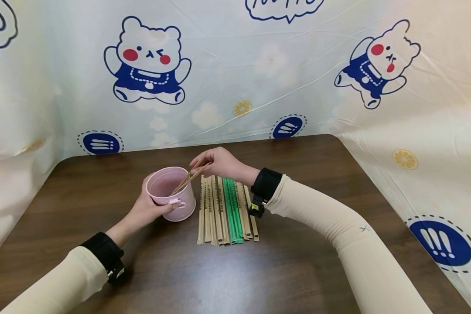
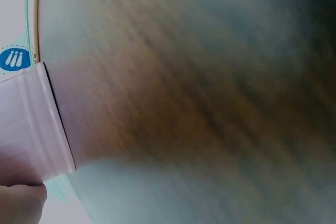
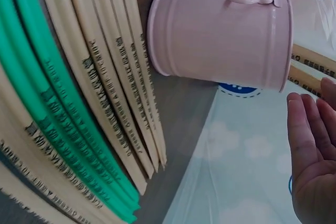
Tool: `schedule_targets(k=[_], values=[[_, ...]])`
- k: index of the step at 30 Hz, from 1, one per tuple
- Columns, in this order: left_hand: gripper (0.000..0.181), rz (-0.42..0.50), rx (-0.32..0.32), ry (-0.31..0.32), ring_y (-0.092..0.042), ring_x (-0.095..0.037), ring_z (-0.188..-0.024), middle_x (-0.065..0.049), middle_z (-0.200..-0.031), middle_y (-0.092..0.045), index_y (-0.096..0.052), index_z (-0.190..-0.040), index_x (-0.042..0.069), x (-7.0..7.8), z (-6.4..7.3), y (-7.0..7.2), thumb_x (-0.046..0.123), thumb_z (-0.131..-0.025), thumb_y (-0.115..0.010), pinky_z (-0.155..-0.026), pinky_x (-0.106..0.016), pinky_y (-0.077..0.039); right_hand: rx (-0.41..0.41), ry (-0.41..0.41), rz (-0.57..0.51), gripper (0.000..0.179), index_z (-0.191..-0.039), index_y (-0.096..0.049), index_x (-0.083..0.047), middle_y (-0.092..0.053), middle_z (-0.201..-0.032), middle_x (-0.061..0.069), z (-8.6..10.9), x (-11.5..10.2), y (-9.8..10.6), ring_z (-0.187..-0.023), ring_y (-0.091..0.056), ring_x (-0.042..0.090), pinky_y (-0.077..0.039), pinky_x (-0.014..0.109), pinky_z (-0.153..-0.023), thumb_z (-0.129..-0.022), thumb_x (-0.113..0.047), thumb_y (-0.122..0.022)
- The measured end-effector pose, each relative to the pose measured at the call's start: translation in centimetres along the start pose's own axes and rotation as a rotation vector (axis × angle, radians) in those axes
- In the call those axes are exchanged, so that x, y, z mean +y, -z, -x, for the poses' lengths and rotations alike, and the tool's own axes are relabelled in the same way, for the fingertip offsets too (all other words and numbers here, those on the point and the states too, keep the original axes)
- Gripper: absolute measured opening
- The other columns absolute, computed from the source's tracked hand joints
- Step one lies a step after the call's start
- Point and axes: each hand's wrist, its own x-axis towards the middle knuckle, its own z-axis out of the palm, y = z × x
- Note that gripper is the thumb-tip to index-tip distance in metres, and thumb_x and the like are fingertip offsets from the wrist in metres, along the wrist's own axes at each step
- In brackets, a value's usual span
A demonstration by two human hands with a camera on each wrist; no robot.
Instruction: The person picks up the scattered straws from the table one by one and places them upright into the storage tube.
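Note:
My left hand holds a small pink bucket upright on the table, thumb beside its little handle. In the left wrist view the bucket shows at the left edge with part of the thumb. Two long slim tan printed paper packets slant into the bucket's mouth, pinched at their upper ends by my right hand. The right wrist view shows these packets beyond the bucket's rim, near my fingers. Below my right wrist lies a row of similar packets, several tan and some green.
The dark brown wooden table has rounded far corners. A pale cloth with bear drawings hangs behind it and along both sides. Each forearm wears a cream sleeve and a black wrist strap with a camera.

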Motion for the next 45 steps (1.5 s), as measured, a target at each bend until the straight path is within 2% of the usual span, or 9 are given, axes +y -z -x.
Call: schedule_targets(k=[4,7,10,14,20,27,31,34,45], values=[[0.095,0.023,0.004,-0.023,-0.045,-0.002,-0.122,-0.011,-0.142,-0.041,-0.023,-0.151,-0.002,0.0,0.0,0.0,-0.007,-0.074,-0.078,-0.099,-0.007,-0.036,-0.028,0.039,0.052,0.023,-0.118,-0.073,0.000,-0.071,-0.125,0.016,0.3,0.4,0.5,-0.102,-0.073,0.027,-0.061,0.032,-0.087,-0.097,-0.004,-0.067],[0.095,0.017,0.008,-0.028,-0.045,-0.002,-0.122,-0.012,-0.142,-0.042,-0.023,-0.151,-0.002,0.0,0.0,0.0,-0.007,-0.074,-0.079,-0.099,-0.007,-0.036,-0.035,0.056,0.088,0.025,-0.120,-0.072,0.000,-0.072,-0.118,0.017,0.6,1.0,1.1,-0.099,-0.072,0.024,-0.061,0.032,-0.087,-0.096,-0.007,-0.068],[0.095,0.016,0.011,-0.029,-0.045,0.000,-0.121,-0.015,-0.142,-0.041,-0.022,-0.150,-0.004,0.0,-0.1,0.0,-0.007,-0.074,-0.078,-0.100,-0.007,-0.035,-0.029,0.042,0.104,0.028,-0.122,-0.070,0.002,-0.073,-0.116,0.019,0.8,1.7,1.8,-0.103,-0.071,0.029,-0.060,0.037,-0.090,-0.097,-0.009,-0.068],[0.095,0.020,0.007,-0.029,-0.044,0.001,-0.121,-0.017,-0.143,-0.040,-0.021,-0.150,-0.005,0.1,-0.2,0.1,-0.009,-0.074,-0.077,-0.100,-0.006,-0.034,0.005,-0.025,0.087,0.030,-0.127,-0.067,0.004,-0.071,-0.123,0.022,1.2,2.9,2.9,-0.114,-0.067,0.039,-0.056,0.048,-0.099,-0.100,-0.010,-0.063],[0.096,-0.005,0.004,-0.002,-0.042,0.003,-0.121,-0.021,-0.146,-0.038,-0.019,-0.151,-0.004,0.3,0.0,0.2,-0.008,-0.074,-0.077,-0.099,-0.005,-0.032,0.092,-0.168,0.179,0.029,-0.124,-0.069,0.003,-0.071,-0.120,0.024,1.7,4.8,4.5,-0.110,-0.068,0.037,-0.057,0.046,-0.097,-0.101,-0.013,-0.061],[0.096,0.019,0.006,-0.014,-0.043,0.003,-0.120,-0.013,-0.142,-0.040,-0.020,-0.150,-0.005,0.4,-0.1,0.1,-0.010,-0.073,-0.077,-0.099,-0.005,-0.033,0.127,-0.341,0.307,0.021,-0.105,-0.076,0.006,-0.075,-0.096,0.017,1.9,7.4,5.5,-0.079,-0.069,0.023,-0.060,0.030,-0.076,-0.097,-0.010,-0.063],[0.095,0.008,0.001,-0.013,-0.043,0.002,-0.121,-0.014,-0.143,-0.039,-0.019,-0.150,-0.005,0.3,-0.2,0.1,-0.009,-0.074,-0.077,-0.099,-0.005,-0.033,0.127,-0.441,0.336,0.018,-0.088,-0.075,0.007,-0.070,-0.072,0.010,1.8,9.2,5.6,-0.060,-0.063,0.012,-0.061,0.028,-0.067,-0.093,-0.008,-0.066],[0.096,-0.001,-0.003,-0.013,-0.042,0.002,-0.121,-0.016,-0.144,-0.038,-0.019,-0.150,-0.006,0.3,-0.2,0.1,-0.008,-0.074,-0.077,-0.099,-0.005,-0.033,0.140,-0.513,0.330,0.021,-0.080,-0.074,0.004,-0.064,-0.064,0.004,1.5,10.3,5.6,-0.054,-0.061,0.011,-0.060,0.026,-0.062,-0.093,-0.011,-0.070],[0.096,-0.041,-0.001,-0.001,-0.042,0.002,-0.121,-0.022,-0.145,-0.039,-0.020,-0.151,-0.004,0.1,0.0,0.1,-0.005,-0.075,-0.079,-0.099,-0.004,-0.032,0.151,-0.555,0.382,0.023,-0.074,-0.066,-0.002,-0.059,-0.061,0.003,0.7,10.4,4.5,-0.052,-0.058,0.012,-0.058,0.026,-0.057,-0.093,-0.014,-0.072]])
